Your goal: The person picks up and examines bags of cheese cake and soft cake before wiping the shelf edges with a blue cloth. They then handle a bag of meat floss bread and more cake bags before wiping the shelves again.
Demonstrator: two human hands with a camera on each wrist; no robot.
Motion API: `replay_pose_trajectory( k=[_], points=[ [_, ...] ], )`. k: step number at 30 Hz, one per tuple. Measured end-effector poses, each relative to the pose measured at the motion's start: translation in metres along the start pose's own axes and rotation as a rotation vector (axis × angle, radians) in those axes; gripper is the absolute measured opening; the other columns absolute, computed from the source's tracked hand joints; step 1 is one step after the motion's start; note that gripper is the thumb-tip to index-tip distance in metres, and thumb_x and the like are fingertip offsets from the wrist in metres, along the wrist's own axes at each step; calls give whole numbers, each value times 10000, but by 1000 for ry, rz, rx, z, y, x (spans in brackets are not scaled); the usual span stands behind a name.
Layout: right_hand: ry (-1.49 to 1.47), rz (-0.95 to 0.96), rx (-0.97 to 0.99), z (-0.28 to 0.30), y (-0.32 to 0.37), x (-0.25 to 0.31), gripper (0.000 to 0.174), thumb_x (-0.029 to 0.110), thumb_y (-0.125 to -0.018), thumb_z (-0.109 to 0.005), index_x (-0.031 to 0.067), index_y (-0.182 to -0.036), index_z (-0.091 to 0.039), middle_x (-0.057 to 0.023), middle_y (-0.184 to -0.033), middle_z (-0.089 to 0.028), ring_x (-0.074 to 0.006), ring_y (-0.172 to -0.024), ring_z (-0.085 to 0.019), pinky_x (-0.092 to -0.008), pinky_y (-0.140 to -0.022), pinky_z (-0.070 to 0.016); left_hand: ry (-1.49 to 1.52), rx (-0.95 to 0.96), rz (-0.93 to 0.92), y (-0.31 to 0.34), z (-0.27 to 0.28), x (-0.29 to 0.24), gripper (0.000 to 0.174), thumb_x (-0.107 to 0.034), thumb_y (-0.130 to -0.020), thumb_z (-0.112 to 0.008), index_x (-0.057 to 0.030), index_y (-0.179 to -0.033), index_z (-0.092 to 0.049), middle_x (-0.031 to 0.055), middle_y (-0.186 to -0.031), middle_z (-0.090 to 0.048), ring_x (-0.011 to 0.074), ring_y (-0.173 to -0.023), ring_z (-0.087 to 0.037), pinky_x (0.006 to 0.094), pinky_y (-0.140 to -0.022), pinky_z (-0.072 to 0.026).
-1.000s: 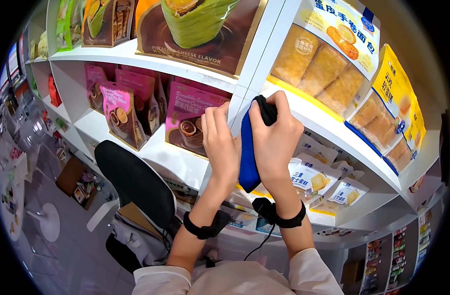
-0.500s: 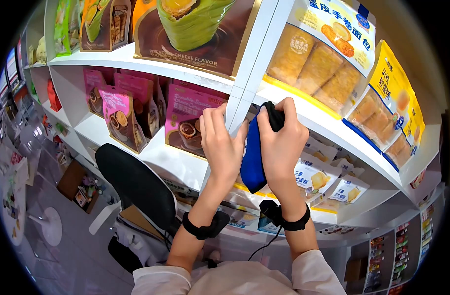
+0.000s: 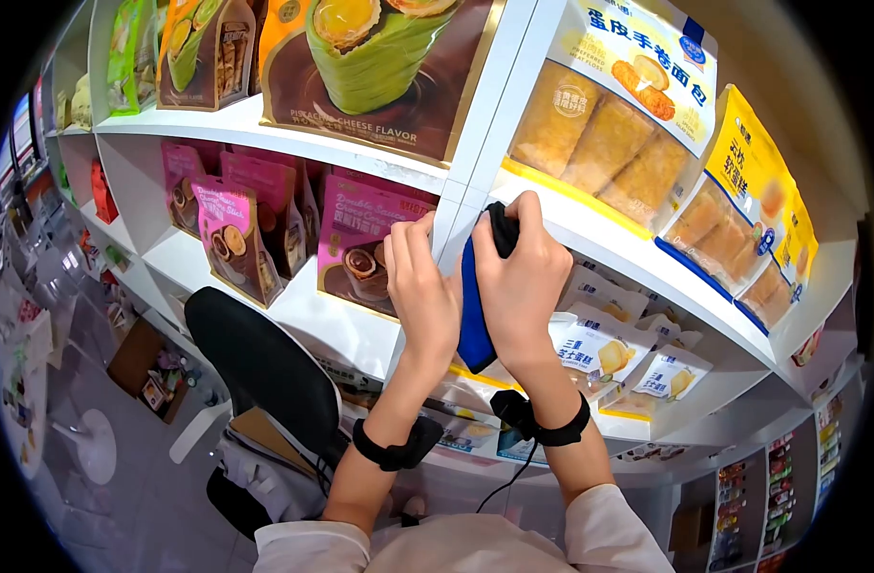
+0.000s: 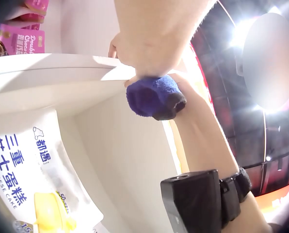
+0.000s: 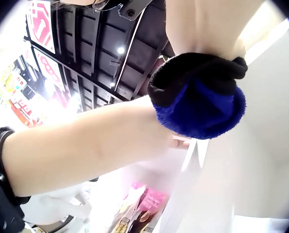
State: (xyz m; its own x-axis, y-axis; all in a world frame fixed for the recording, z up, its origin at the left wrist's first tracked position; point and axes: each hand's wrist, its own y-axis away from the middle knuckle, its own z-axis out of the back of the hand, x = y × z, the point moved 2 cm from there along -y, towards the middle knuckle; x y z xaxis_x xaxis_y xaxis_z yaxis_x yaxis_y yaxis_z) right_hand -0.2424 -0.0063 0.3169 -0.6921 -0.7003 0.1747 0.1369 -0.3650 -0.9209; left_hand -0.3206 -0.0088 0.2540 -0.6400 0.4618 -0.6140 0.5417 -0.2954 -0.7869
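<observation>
My right hand (image 3: pixel 525 286) grips a fuzzy blue cloth (image 3: pixel 472 329) with a black part, bunched under the palm and fingers. The cloth lies along the right side of the white shelf upright (image 3: pixel 453 205). In the right wrist view, the cloth (image 5: pixel 205 114) bulges out below the hand, its black fold on top. Across the upright, my left hand (image 3: pixel 425 301) holds its front edge, fingers on the left side and thumb towards the cloth. The left wrist view shows those fingers straddling the board's edge (image 4: pixel 72 63), close to the cloth (image 4: pixel 149 94).
Pink snack pouches (image 3: pixel 360 239) stand on the left shelf. Bread bags (image 3: pixel 609 115) sit on the right shelf, above white cheesecake packs (image 3: pixel 599 344). A black chair back (image 3: pixel 260 358) is beside my left arm. A cable (image 3: pixel 504 487) hangs from the right wrist camera.
My right hand and the cloth first shifted a little to the right, then back left against the upright. The left hand has stayed almost in place.
</observation>
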Motion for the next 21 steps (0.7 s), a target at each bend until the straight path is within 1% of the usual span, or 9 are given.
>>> replay_pose_trajectory(
  k=[5,12,16,19,21],
  points=[
    [-21,-34,-9,4,3,-6,211,85,-753,-669,26,-818,-478,-152,-609,-585,-330,-532,-596,-378,-482,-439,15,13,-23,-2,3,0,403,-5,-708,-691,39,-1066,-510,170,-948,-494,368,-888,-495,444,-750,-414],
    [-24,-2,10,3,0,-4,203,93,-763,-656,19,-828,-479,-157,-603,-582,-339,-541,-598,-389,-494,-446,10,2,-15,-1,1,-1,399,-7,-708,-695,35,-1061,-513,169,-939,-494,361,-887,-494,435,-750,-418],
    [17,-80,18,9,2,-7,201,95,-763,-652,19,-830,-478,-159,-601,-578,-337,-543,-596,-392,-493,-444,5,11,-19,-3,4,-1,402,2,-706,-692,43,-1062,-510,172,-941,-492,358,-890,-496,434,-749,-424],
    [0,2,19,2,-1,2,203,91,-761,-650,15,-835,-477,-160,-618,-587,-334,-549,-597,-389,-494,-446,-4,4,-13,-1,2,0,388,11,-713,-680,45,-1059,-509,172,-951,-493,355,-894,-500,437,-744,-426],
    [19,16,31,1,-3,3,202,88,-759,-649,14,-830,-475,-161,-625,-590,-336,-553,-598,-393,-499,-448,11,8,-6,-1,2,1,376,16,-720,-669,45,-1061,-512,170,-955,-495,354,-897,-501,434,-746,-427]
  ],
)
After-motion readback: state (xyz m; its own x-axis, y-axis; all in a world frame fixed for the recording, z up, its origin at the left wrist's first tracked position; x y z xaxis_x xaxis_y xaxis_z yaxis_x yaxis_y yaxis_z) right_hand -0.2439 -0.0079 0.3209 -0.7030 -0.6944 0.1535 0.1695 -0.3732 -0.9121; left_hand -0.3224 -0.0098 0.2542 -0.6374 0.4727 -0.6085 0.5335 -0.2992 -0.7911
